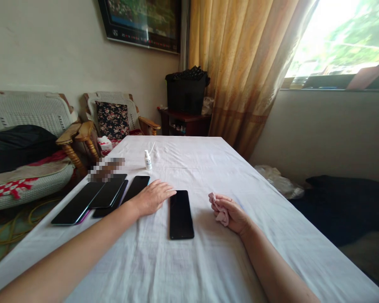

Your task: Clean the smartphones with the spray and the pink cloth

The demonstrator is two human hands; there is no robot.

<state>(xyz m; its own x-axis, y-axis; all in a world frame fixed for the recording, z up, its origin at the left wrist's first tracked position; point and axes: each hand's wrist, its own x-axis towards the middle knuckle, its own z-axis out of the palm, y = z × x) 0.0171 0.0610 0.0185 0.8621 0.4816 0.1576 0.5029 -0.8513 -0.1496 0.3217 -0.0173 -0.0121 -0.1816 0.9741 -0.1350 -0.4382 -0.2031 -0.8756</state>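
Note:
A black phone (181, 214) lies screen up on the white tablecloth (208, 261) between my hands. My left hand (153, 197) rests flat on the cloth, fingers stretched out, its fingertips at the phone's upper left corner. My right hand (230, 213) lies to the right of the phone, fingers curled round a small pink cloth (220, 209). Several more dark phones (96, 198) lie overlapping near the table's left edge, just left of my left hand. A small white spray bottle (148, 160) stands upright beyond them.
Wooden armchairs with white woven covers and a floral cushion (113, 119) stand left of the table. A black bin (186, 92) sits on a dark side table by the yellow curtain (240, 71). A dark bundle (344, 206) lies to the right below the window.

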